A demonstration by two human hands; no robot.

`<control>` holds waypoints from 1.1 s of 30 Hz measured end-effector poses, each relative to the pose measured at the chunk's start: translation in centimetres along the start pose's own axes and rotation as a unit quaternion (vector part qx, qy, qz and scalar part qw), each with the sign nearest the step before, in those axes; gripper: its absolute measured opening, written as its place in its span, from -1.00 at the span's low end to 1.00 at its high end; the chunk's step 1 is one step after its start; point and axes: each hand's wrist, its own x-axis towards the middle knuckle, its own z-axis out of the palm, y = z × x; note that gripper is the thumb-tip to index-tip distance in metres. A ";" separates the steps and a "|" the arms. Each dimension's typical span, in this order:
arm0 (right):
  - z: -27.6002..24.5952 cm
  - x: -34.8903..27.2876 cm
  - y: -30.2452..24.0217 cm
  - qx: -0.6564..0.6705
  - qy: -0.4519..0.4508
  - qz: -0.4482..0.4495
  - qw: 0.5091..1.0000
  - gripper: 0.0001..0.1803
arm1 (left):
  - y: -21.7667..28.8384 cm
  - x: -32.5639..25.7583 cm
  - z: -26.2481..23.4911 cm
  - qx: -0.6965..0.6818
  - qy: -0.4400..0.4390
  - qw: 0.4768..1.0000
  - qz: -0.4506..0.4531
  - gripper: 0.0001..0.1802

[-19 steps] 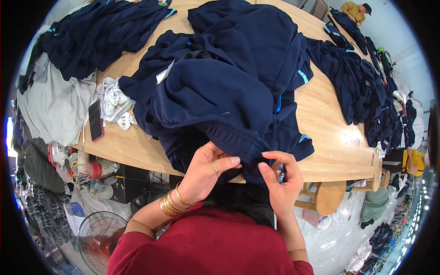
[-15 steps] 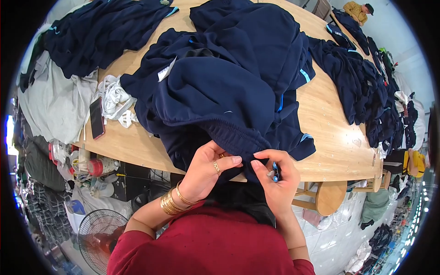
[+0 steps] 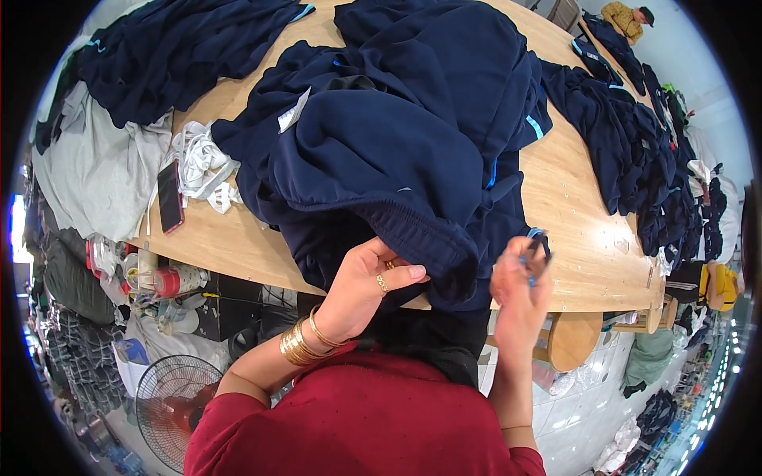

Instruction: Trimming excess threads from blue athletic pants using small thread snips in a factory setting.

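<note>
A navy garment [image 3: 389, 143] lies bunched on the table in front of me, its gathered elastic waistband [image 3: 419, 236] at the near edge. My left hand [image 3: 367, 279] pinches this waistband between thumb and fingers; gold rings and bangles are on that hand and wrist. To the right of the cloth and apart from it, my right hand [image 3: 520, 297] is raised, smeared by motion. In its grip are small dark-and-blue thread snips [image 3: 538, 258], also blurred. A white label [image 3: 294, 111] sticks up from the garment's far left side.
The wooden table [image 3: 579, 182] also bears more navy garments [image 3: 611, 143] at right and far left, grey cloth [image 3: 95, 174], white tape [image 3: 202, 163] and a phone [image 3: 170, 198]. A fan [image 3: 178, 404] stands below left, a stool [image 3: 573, 341] below right. Another person [image 3: 627, 20] is far right.
My right hand has left the waistband and moved right and slightly up, with the snips now pointing up from its fingers. My left hand keeps its pinch; the waistband's right end hangs lower.
</note>
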 end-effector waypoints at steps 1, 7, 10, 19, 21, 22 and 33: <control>-1.0 0.0 -0.1 -0.005 -0.016 -0.012 1.000 -0.91 | 0.1 0.0 0.1 -0.014 -0.007 1.000 -0.003 -0.69; -0.5 -1.0 0.3 -0.215 0.042 -0.062 0.974 -0.88 | 0.8 -0.1 0.5 -0.059 -0.019 0.998 -0.033 -0.68; 0.5 -1.9 0.8 -0.221 -0.002 -0.070 0.973 -0.85 | 0.9 0.0 0.5 -0.063 -0.019 0.997 -0.041 -0.67; 0.9 -0.9 0.7 -0.074 -0.027 -0.009 0.997 -0.91 | 0.9 -0.1 0.4 -0.056 -0.029 0.997 -0.047 -0.72; 0.1 -0.6 0.5 -0.017 0.012 -0.009 1.000 -0.97 | 1.0 -0.2 0.3 -0.061 -0.028 0.997 -0.045 -0.72; -0.5 -0.4 0.3 -0.002 0.006 -0.011 1.000 -0.94 | 1.1 -0.1 0.3 -0.068 -0.032 0.996 -0.051 -0.72; 1.2 -1.8 -0.2 -0.238 -0.057 -0.083 0.966 -0.81 | 1.2 -0.1 0.3 -0.086 -0.042 0.994 -0.060 -0.73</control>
